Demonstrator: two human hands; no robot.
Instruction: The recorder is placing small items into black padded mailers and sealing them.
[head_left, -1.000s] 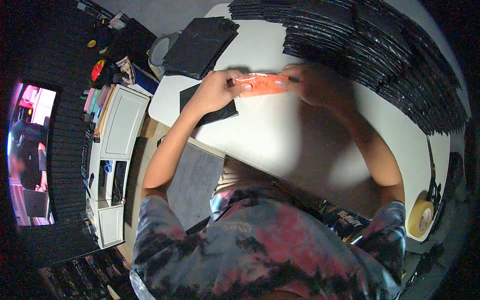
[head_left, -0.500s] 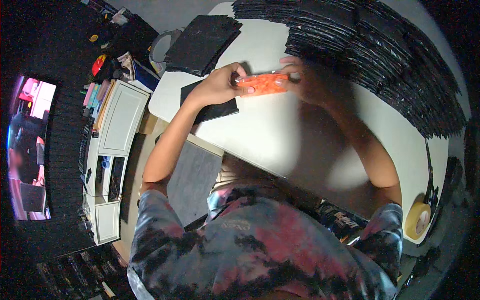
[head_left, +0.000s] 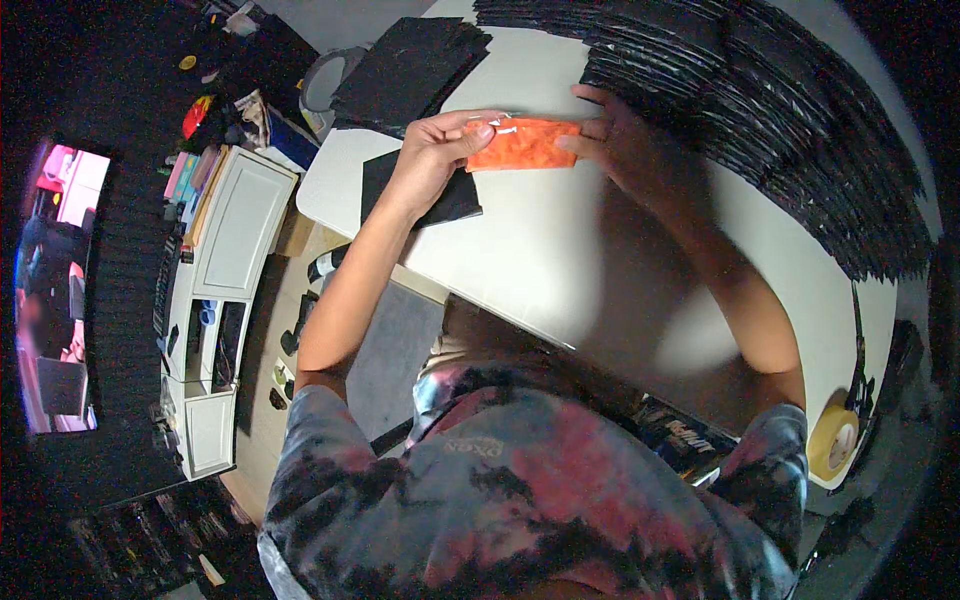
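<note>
Between my two hands is a flat orange packet in clear, shiny plastic, held up above the white table. My left hand pinches its left end, thumb on the near face. At the right end, my right hand grips the packet's edge between thumb and fingers, with one finger stretched away; this hand is in shadow. Under my left wrist lies a single flat black plastic bag on the table.
A pile of black bags lies at the table's far left corner. Long rows of stacked black bags line the far and right side. A roll of yellowish tape stands at the right edge. A white cabinet and a lit screen are to the left.
The packet has risen slightly toward the far side and turned, so more of its face shows. My left hand has shifted its pinch, with the thumb now over the packet's upper left.
</note>
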